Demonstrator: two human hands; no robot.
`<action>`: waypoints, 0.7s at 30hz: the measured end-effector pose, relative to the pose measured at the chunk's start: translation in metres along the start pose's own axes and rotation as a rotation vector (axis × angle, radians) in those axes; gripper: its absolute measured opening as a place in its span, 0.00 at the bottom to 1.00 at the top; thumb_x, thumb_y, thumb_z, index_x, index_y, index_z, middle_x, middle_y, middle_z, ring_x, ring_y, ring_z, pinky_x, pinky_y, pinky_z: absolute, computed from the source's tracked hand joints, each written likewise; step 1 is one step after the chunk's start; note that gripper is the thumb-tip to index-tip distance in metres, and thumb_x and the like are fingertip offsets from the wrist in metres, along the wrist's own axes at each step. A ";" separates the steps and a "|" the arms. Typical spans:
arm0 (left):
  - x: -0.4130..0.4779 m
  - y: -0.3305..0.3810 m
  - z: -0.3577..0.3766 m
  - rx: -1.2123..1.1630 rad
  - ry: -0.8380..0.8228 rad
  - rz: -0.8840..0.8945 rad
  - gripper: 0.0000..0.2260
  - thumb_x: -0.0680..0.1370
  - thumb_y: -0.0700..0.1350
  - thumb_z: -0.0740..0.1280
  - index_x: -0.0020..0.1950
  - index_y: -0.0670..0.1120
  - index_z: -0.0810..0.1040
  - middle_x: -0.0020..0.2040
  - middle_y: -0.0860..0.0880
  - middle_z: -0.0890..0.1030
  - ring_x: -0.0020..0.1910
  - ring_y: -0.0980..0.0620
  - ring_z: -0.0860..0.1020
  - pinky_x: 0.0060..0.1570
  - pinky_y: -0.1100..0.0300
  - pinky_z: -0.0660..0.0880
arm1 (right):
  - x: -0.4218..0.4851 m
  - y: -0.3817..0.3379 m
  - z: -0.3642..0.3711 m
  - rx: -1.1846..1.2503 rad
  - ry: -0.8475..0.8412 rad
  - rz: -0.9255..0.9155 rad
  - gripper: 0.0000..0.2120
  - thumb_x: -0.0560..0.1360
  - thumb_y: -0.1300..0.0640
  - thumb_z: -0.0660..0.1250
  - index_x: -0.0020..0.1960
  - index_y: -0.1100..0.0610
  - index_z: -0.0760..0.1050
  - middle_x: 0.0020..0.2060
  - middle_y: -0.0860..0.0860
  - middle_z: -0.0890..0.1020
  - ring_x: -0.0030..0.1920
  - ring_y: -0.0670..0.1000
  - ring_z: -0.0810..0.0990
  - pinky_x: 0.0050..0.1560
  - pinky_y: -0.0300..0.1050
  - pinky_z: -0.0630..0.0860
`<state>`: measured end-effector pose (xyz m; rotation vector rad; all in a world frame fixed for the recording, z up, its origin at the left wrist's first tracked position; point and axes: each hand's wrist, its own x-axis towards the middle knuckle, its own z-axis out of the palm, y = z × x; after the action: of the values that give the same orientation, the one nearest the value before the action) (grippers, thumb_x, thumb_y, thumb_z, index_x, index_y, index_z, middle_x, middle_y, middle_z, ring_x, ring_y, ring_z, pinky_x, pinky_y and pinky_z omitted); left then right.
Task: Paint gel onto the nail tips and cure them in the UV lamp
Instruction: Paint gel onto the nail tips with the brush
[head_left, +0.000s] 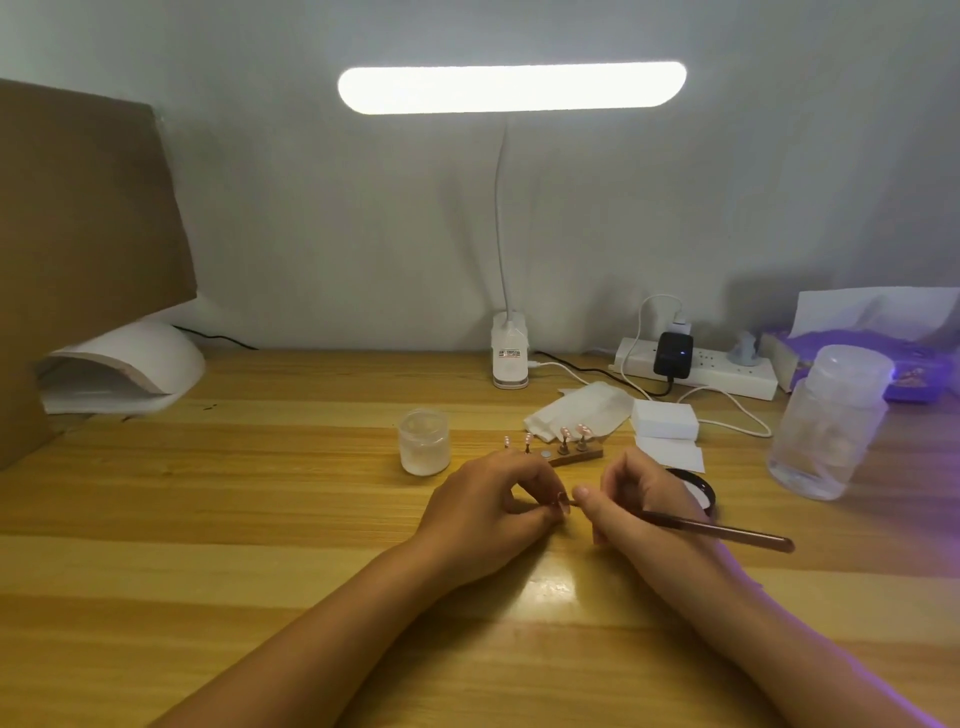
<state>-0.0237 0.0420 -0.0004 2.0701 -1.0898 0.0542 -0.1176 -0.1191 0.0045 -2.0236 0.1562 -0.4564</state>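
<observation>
The left hand pinches a single nail tip just above the worktop, and the right hand grips a brown brush whose fine end meets that tip. Just behind the hands a wooden stand carries further nail tips on pegs, with a frosted jar to its left and a black-rimmed pot partly hidden by the right hand. The white UV lamp sits well apart at far left.

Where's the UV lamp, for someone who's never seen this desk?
Start at the brown cardboard sheet at the far left of the desk. The UV lamp sits under the sheet's lower edge. It's the only white arched dome with an open mouth.
</observation>
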 end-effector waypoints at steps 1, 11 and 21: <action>0.000 0.000 0.000 0.004 0.004 -0.002 0.04 0.74 0.47 0.73 0.44 0.56 0.81 0.45 0.58 0.82 0.35 0.69 0.73 0.36 0.66 0.65 | 0.001 0.001 -0.001 -0.031 -0.013 0.003 0.09 0.73 0.55 0.71 0.39 0.56 0.72 0.28 0.50 0.78 0.29 0.42 0.74 0.32 0.37 0.72; -0.001 -0.001 0.001 0.004 0.012 0.020 0.03 0.74 0.46 0.74 0.46 0.53 0.83 0.46 0.57 0.82 0.35 0.70 0.73 0.35 0.71 0.64 | 0.002 0.005 -0.001 -0.005 -0.023 -0.014 0.10 0.72 0.58 0.70 0.36 0.54 0.71 0.25 0.44 0.74 0.28 0.40 0.70 0.30 0.34 0.68; -0.001 -0.002 0.002 0.001 0.017 0.026 0.04 0.73 0.47 0.74 0.44 0.55 0.82 0.46 0.57 0.83 0.33 0.72 0.72 0.36 0.68 0.65 | 0.000 0.002 -0.001 -0.021 0.075 0.008 0.09 0.72 0.58 0.70 0.37 0.58 0.71 0.26 0.46 0.73 0.28 0.40 0.70 0.33 0.42 0.68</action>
<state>-0.0238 0.0420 -0.0038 2.0530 -1.1062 0.0849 -0.1175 -0.1205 0.0032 -2.0269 0.2162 -0.5274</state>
